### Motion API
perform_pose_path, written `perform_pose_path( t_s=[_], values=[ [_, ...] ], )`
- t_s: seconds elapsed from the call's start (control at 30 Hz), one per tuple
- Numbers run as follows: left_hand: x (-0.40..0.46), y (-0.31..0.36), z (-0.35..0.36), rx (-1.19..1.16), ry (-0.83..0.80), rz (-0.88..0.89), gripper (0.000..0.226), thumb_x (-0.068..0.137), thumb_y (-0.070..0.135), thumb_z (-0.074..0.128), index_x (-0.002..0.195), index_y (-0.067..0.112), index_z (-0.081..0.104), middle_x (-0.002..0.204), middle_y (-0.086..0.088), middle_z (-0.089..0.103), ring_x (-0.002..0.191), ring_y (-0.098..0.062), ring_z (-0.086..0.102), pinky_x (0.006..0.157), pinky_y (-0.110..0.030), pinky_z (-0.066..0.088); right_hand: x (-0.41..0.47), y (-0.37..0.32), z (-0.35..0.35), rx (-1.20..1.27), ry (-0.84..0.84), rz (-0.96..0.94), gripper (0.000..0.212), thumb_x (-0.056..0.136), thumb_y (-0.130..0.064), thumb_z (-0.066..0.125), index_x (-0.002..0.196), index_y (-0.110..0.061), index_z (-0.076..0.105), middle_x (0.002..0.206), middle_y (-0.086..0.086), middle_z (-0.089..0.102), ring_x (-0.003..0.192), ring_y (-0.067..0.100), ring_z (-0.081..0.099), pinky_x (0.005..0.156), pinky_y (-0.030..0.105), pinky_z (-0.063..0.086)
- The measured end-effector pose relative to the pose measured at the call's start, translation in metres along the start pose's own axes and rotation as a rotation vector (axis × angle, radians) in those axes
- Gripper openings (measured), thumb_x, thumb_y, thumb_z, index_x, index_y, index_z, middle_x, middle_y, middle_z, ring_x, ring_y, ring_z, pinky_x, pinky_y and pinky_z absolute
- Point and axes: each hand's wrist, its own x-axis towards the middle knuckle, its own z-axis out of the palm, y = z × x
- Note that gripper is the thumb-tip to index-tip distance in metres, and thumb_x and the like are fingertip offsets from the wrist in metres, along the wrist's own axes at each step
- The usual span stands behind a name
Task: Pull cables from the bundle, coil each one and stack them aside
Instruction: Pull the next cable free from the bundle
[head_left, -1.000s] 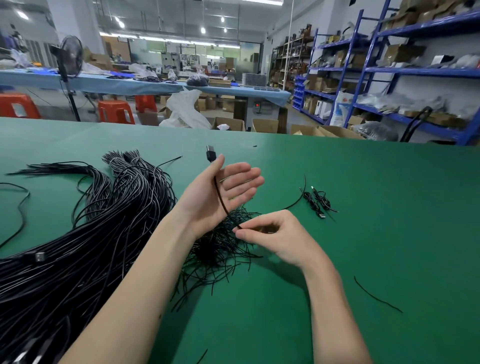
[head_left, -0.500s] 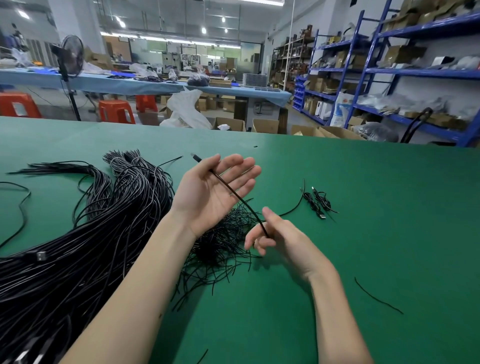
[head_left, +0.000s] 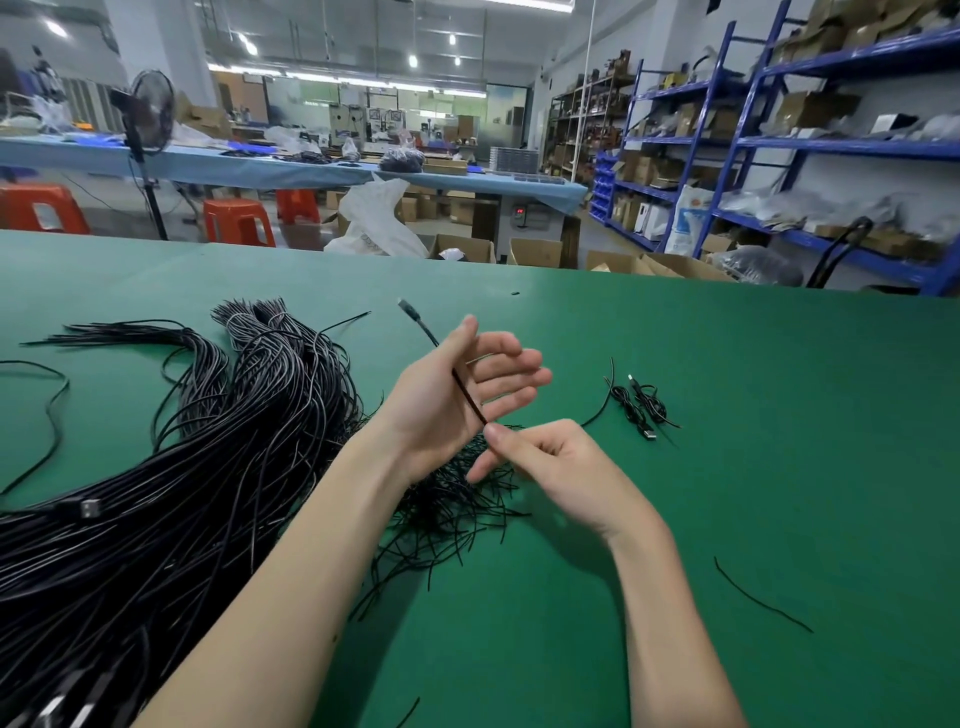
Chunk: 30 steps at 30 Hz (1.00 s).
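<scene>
Over the green bench (head_left: 727, 415), the left hand (head_left: 447, 400) is raised with its palm turned inward and its fingers spread straight, gripping nothing, while a single black cable (head_left: 465, 397) runs across its palm. The cable's plug end (head_left: 408, 309) sticks out past the thumb side, toward the far edge of the bench. The right hand (head_left: 550, 467) sits just below and pinches the same cable between thumb and forefinger, its other fingers curled loosely. The large bundle of black cables (head_left: 171, 467) lies on the left of the bench, its loose ends fanning out beneath both hands. Two small coiled cables (head_left: 641, 408) lie together to the right, well apart from the bundle.
</scene>
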Motion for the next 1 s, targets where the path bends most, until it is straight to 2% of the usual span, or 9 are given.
perform_pose_path(
  t_s=[0.03, 0.1, 0.3, 0.5, 0.6, 0.67, 0.77, 0.83, 1.0],
  values=[
    [0.0, 0.001, 0.0, -0.013, -0.01, -0.001, 0.06, 0.108, 0.041, 0.032, 0.079, 0.008, 0.072, 0.084, -0.012, 0.076, 0.085, -0.028, 0.076, 0.069, -0.029, 0.061, 0.0, 0.001, 0.001, 0.007, -0.009, 0.001, 0.042, 0.1, -0.053, 0.054, 0.082, -0.027, 0.083, 0.046, -0.005, 0.046, 0.05, 0.001, 0.048, 0.065, 0.013, 0.035],
    [0.0, 0.002, 0.001, -0.001, -0.051, -0.016, 0.069, 0.107, 0.049, 0.029, 0.073, 0.011, 0.075, 0.081, -0.011, 0.075, 0.084, -0.027, 0.076, 0.069, -0.029, 0.061, 0.001, 0.004, 0.005, 0.012, -0.038, 0.022, 0.044, 0.099, -0.056, 0.052, 0.085, -0.028, 0.082, 0.058, 0.016, 0.033, 0.053, 0.019, 0.035, 0.056, 0.02, 0.031],
    [-0.007, 0.009, -0.004, 0.105, -0.186, -0.119, 0.075, 0.104, 0.055, 0.022, 0.069, 0.012, 0.073, 0.072, -0.01, 0.074, 0.08, -0.026, 0.077, 0.064, -0.027, 0.061, -0.003, 0.017, -0.001, 0.03, -0.132, 0.08, 0.036, 0.089, -0.056, 0.062, 0.085, -0.025, 0.079, 0.081, -0.004, 0.074, 0.082, 0.006, 0.065, 0.087, 0.032, 0.047],
    [-0.01, 0.01, -0.005, 0.2, -0.317, -0.207, 0.071, 0.098, 0.058, 0.027, 0.069, 0.011, 0.071, 0.07, -0.011, 0.073, 0.074, -0.025, 0.076, 0.064, -0.028, 0.062, -0.004, 0.024, -0.005, -0.078, -0.139, 0.152, 0.046, 0.069, -0.076, 0.068, 0.088, -0.036, 0.08, 0.09, -0.013, 0.077, 0.09, -0.001, 0.068, 0.092, 0.025, 0.048],
    [-0.012, 0.01, -0.006, 0.288, -0.375, -0.283, 0.07, 0.095, 0.061, 0.029, 0.068, 0.012, 0.071, 0.069, -0.012, 0.073, 0.068, -0.024, 0.075, 0.061, -0.028, 0.061, -0.001, 0.027, -0.002, -0.211, -0.024, 0.15, 0.044, 0.058, -0.084, 0.071, 0.074, -0.043, 0.076, 0.068, -0.023, 0.069, 0.067, -0.002, 0.061, 0.071, 0.021, 0.049],
    [-0.015, 0.013, -0.008, 0.378, -0.442, -0.358, 0.072, 0.094, 0.064, 0.029, 0.069, 0.011, 0.071, 0.071, -0.013, 0.074, 0.07, -0.025, 0.075, 0.063, -0.03, 0.061, 0.001, 0.025, 0.001, -0.278, 0.092, 0.109, 0.02, 0.054, -0.066, 0.069, 0.06, -0.047, 0.07, 0.052, -0.021, 0.057, 0.05, -0.002, 0.047, 0.051, 0.014, 0.039],
    [-0.018, 0.022, -0.014, 0.522, -0.541, -0.512, 0.077, 0.094, 0.067, 0.03, 0.081, 0.005, 0.074, 0.085, -0.02, 0.076, 0.082, -0.029, 0.076, 0.07, -0.032, 0.062, 0.003, 0.024, 0.001, -0.339, 0.254, 0.059, 0.024, 0.052, -0.059, 0.059, 0.066, -0.044, 0.07, 0.063, -0.025, 0.065, 0.06, -0.005, 0.055, 0.058, 0.019, 0.049],
    [-0.018, 0.024, -0.015, 0.659, -0.501, -0.588, 0.084, 0.097, 0.069, 0.027, 0.092, -0.001, 0.073, 0.097, -0.026, 0.074, 0.091, -0.033, 0.075, 0.077, -0.034, 0.062, 0.005, 0.022, -0.002, -0.384, 0.367, 0.011, 0.027, 0.056, -0.063, 0.062, 0.076, -0.047, 0.07, 0.076, -0.029, 0.067, 0.076, -0.008, 0.061, 0.071, 0.026, 0.053],
    [-0.012, 0.012, -0.024, 0.917, -0.195, -0.561, 0.083, 0.103, 0.061, 0.025, 0.113, -0.01, 0.068, 0.11, -0.026, 0.073, 0.11, -0.037, 0.069, 0.095, -0.041, 0.058, 0.01, 0.004, -0.005, -0.441, 0.489, -0.12, 0.021, 0.065, -0.061, 0.068, 0.08, -0.048, 0.068, 0.075, -0.026, 0.066, 0.079, 0.001, 0.065, 0.074, 0.032, 0.055]
  ],
)
